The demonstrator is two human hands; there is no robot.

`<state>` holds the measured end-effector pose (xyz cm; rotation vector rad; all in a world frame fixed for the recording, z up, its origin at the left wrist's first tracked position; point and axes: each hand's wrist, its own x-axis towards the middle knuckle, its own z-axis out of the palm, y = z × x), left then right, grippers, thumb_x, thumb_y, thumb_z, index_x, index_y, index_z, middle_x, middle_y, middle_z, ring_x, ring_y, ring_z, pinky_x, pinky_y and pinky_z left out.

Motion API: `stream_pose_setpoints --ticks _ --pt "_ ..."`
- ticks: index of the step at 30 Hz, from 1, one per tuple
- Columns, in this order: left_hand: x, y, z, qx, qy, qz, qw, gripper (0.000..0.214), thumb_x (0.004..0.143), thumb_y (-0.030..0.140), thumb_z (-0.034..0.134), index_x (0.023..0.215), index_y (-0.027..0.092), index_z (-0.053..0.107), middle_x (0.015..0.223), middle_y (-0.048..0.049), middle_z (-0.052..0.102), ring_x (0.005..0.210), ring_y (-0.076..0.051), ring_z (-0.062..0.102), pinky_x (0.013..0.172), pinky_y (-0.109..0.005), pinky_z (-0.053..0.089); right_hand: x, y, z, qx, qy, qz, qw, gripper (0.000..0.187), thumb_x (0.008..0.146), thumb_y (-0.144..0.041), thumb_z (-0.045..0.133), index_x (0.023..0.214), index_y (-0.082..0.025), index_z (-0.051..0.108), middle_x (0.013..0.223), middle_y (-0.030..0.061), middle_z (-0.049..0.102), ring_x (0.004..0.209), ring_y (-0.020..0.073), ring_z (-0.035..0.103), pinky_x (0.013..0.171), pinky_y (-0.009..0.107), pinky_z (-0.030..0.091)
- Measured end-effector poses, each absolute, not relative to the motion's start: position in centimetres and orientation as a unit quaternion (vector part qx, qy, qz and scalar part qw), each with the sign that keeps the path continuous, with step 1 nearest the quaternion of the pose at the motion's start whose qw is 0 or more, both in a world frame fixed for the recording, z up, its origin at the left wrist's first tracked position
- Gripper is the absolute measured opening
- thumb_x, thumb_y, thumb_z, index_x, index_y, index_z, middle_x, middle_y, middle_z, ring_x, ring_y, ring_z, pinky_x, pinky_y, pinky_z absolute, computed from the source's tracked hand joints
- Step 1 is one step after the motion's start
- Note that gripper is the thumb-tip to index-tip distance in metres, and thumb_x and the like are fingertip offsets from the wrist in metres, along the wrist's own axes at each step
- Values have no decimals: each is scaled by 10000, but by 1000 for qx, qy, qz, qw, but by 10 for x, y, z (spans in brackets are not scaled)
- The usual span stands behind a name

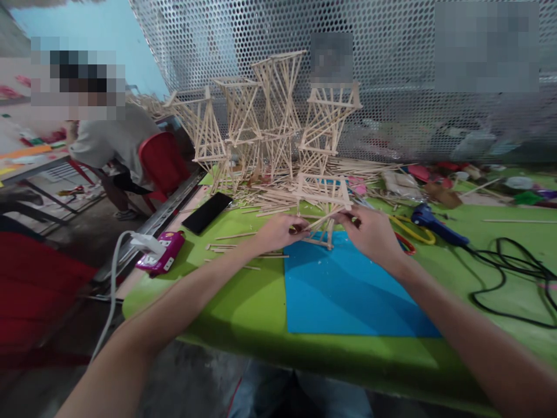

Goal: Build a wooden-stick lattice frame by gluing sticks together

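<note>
My left hand (pixel 278 231) and my right hand (pixel 369 232) are both closed on a small frame of thin wooden sticks (pixel 324 200), one hand at each side of it. The frame stands at the far edge of a blue sheet (pixel 348 290) on the green table (pixel 217 302). Behind it rise several taller stick towers (pixel 278 116), with a heap of loose sticks (pixel 270 194) at their feet.
A black phone (pixel 206 212) and a pink power strip (pixel 161 252) lie to the left. A blue glue gun (pixel 430 223), yellow-handled scissors (pixel 411 229) and a black cable (pixel 509 273) lie to the right. A person in grey (pixel 113 139) sits by a red chair (pixel 161 159) at far left. A perforated metal screen (pixel 391 69) backs the table.
</note>
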<state>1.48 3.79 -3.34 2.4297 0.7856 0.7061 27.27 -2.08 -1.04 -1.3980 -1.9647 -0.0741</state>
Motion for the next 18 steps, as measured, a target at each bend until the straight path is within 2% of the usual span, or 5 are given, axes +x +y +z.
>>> stream_pose_setpoints --ticks 7,9,11,13,18 --pt "14 39 -35 888 276 265 256 190 966 312 705 1038 172 811 984 -50 826 790 -150 732 741 -259 554 277 -23 -4 -533 -746 -40 398 297 995 -413 659 769 -222 684 714 46 710 663 213 654 619 323 425" --pt "15 39 -35 887 278 264 259 185 964 307 705 1037 174 812 979 -49 827 780 -150 732 729 -257 555 277 -24 -3 -530 -733 -35 424 237 971 -417 696 828 -229 686 724 28 700 632 191 633 608 317 442" --pt "15 39 -35 884 284 262 262 180 961 304 705 1037 183 814 985 -44 828 787 -151 735 727 -255 555 276 -25 -3 -524 -715 -31 463 174 933 -405 747 974 -241 705 771 14 713 615 175 628 599 310 469" --pt "15 39 -35 883 289 260 264 176 958 303 707 1036 188 815 987 -40 827 798 -150 737 740 -254 557 276 -27 -3 -508 -706 -41 492 227 917 -376 765 1099 -252 708 857 18 742 622 166 636 599 309 494" --pt "16 38 -34 886 297 252 253 178 964 325 703 1024 202 817 982 -24 822 781 -138 724 716 -237 534 278 -31 2 -447 -751 -97 477 187 1012 -275 647 1154 -287 767 1087 46 801 784 185 718 692 324 550"
